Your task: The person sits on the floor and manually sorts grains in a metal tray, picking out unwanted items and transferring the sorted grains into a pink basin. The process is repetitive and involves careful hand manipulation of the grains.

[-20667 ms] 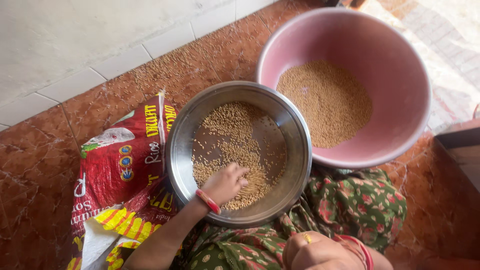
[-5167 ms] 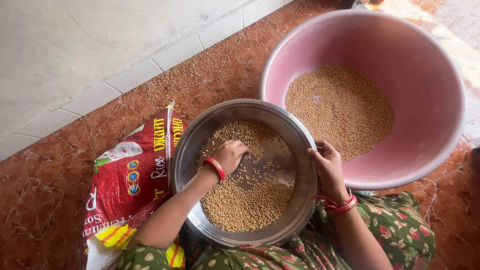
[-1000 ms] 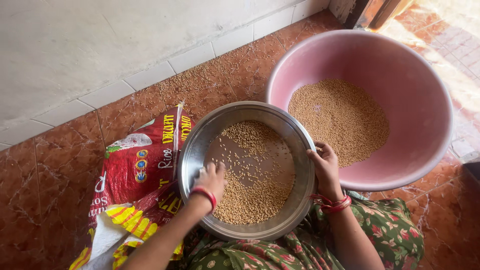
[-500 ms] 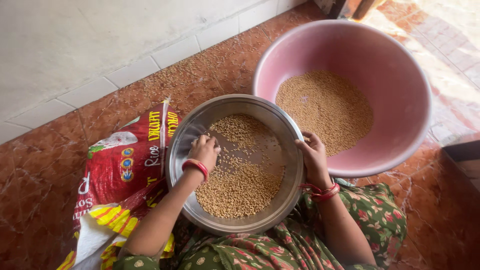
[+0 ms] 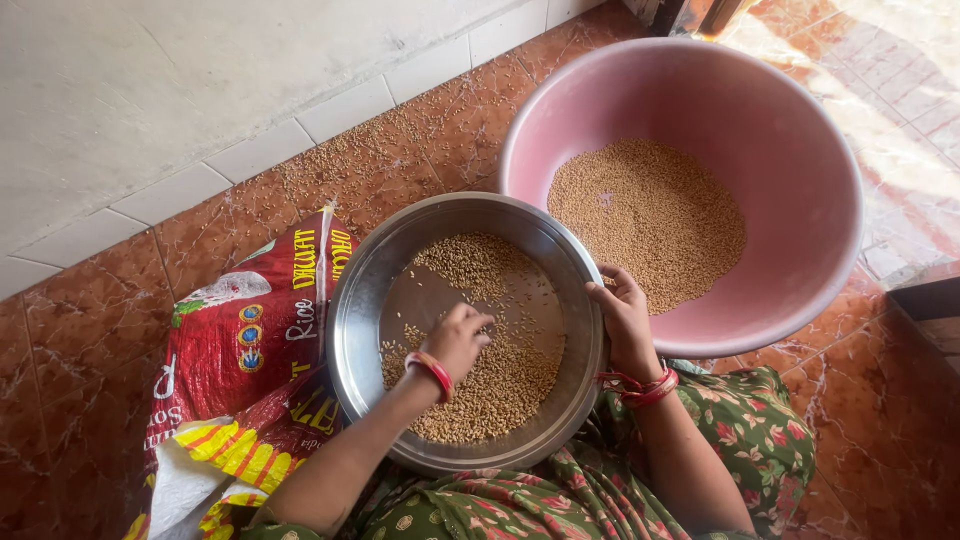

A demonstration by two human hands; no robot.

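Left hand (image 5: pixel 458 338), fingers together, rests on wheat grains (image 5: pixel 490 375) in steel pan (image 5: pixel 352 330), frame centre | right hand (image 5: pixel 625 318) clamped on pan's right rim | pink basin (image 5: pixel 800 150) of grain upper right | red sack (image 5: pixel 250 350) lower left

We sit on a home's reddish tiled floor (image 5: pixel 90 340) by a white wall (image 5: pixel 150 70), sorting grain (image 5: pixel 490 375).

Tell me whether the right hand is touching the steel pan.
Touching. The head view shows the right hand gripping the rim of the steel pan, its fingers curled over the pan's right edge, with no gap between them.
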